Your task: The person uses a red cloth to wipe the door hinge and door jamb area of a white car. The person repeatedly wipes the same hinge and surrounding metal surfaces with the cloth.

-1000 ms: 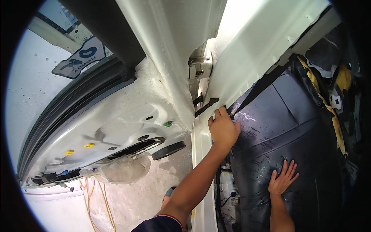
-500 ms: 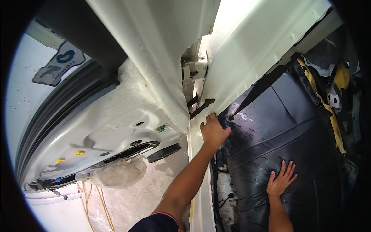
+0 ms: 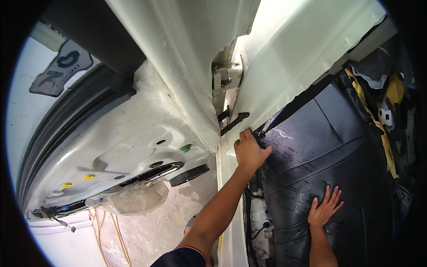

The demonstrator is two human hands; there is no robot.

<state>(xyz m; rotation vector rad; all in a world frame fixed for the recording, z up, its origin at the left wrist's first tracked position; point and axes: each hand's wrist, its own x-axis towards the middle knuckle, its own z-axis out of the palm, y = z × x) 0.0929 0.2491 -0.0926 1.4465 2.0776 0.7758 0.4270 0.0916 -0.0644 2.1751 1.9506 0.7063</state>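
My left hand [image 3: 250, 153] rests at the inner edge of the car's white door pillar [image 3: 229, 155], its fingers bent round the edge and the thumb sticking out to the right. Just above it is a black door check strap [image 3: 235, 123]. Lower right, my right hand [image 3: 325, 206] lies flat with spread fingers on a creased black sheet [image 3: 307, 173] that covers the car's interior; nothing is in that hand. Pale scuffs mark the sheet near the left hand.
The opened white door [image 3: 129, 147] with its bare inner panel stands at left, plastic film [image 3: 138, 198] hanging from it. Yellow cords [image 3: 120, 240] trail to the floor. Black wiring [image 3: 249, 222] runs along the sill. Yellow-covered parts [image 3: 387, 142] lie far right.
The view has shifted slightly, so the door and pillar sit a little differently. Both hands stay in the same places, the left on the pillar edge and the right on the sheet.
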